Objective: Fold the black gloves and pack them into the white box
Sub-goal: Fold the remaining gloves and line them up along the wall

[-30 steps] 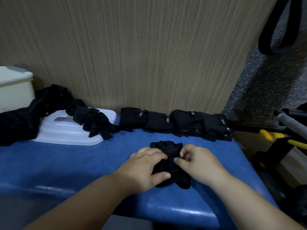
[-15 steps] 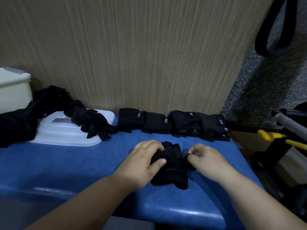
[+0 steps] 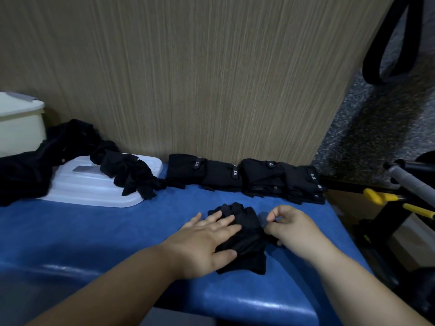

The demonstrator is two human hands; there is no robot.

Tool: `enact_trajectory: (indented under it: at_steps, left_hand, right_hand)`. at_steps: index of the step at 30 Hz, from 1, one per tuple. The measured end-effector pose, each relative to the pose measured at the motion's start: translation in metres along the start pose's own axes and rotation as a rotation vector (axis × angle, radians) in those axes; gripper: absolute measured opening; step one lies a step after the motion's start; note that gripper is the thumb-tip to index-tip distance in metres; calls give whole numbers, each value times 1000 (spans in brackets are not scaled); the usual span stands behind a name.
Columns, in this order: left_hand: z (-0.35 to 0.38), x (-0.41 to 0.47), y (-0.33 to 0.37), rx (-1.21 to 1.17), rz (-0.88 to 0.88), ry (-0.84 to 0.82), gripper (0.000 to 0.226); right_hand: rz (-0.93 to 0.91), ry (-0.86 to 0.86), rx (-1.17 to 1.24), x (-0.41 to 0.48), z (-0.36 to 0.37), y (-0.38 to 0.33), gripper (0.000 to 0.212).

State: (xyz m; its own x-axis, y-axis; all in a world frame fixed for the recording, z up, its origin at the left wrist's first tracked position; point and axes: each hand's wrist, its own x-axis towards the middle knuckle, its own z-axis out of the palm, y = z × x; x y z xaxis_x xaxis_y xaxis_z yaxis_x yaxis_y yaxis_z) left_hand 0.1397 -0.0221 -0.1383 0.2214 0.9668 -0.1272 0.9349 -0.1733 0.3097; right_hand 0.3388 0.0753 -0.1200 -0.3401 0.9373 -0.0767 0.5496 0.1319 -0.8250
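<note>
Black fabric sits under both your hands. Your left hand [image 3: 207, 238] lies flat, fingers straight and spread, pressing down on the left half of a black glove [image 3: 247, 245]. Your right hand [image 3: 294, 229] has its fingers curled, thumb and forefinger meeting at the glove's right edge. It seems to be pinching a small fold there, though blur hides the exact hold. The glove is bunched, not yet a neat packet, and lies toward the front of the blue padded table [image 3: 94, 236].

Beyond it, a row of folded gloves [image 3: 223, 177] lines the foot of the wood-grain panel [image 3: 211, 78], each touching the next. To the left, a white lid [image 3: 89, 191] lies on the table with loose unfolded gloves [image 3: 131, 175] draped over it. Farther left, the white box [image 3: 21, 128] stands at the frame's edge, well apart from your hands, with dark cloth [image 3: 23, 175] heaped against it.

Likely trouble: if your flat hand lifts before the fold is set, the soft glove will probably spring open. Pulling the right edge too hard could drag the whole glove out from under your palm. A slide toward you could carry it off the table's front edge.
</note>
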Motion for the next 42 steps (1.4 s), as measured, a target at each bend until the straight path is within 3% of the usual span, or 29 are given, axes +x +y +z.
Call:
enact_trajectory:
  at_steps: [4, 6, 10, 15, 19, 24, 31, 35, 42]
  left_hand:
    - [0, -1, 1, 22, 0, -12, 59]
    - [1, -1, 1, 15, -10, 0, 61]
    - [1, -1, 0, -42, -23, 49, 69]
    - [0, -3, 0, -54, -18, 50, 65]
    - [0, -3, 0, -22, -10, 16, 58]
    - [1, -4, 2, -52, 7, 41, 61]
    - [1, -3, 2, -50, 24, 56, 54]
    - [0, 4, 10, -23, 38, 108, 54]
    - [9, 36, 55, -103, 86, 203, 51]
  right_hand:
    - [-70, -50, 267, -5, 8, -5, 26]
    - [-101, -130, 288, -8, 13, -8, 29]
    - [-174, -154, 16, -10, 16, -7, 21]
    - [-259, -60, -170, -9, 19, -4, 28]
    - [-209, 141, -296, -9, 16, -5, 34]
    - [-64, 83, -616, -10, 18, -10, 56]
    - [-97, 30, -498, -10, 19, -14, 27]
    - [-149, 73, -293, -8, 12, -6, 27]
    - [-103, 152, -302, -7, -32, 18, 34]
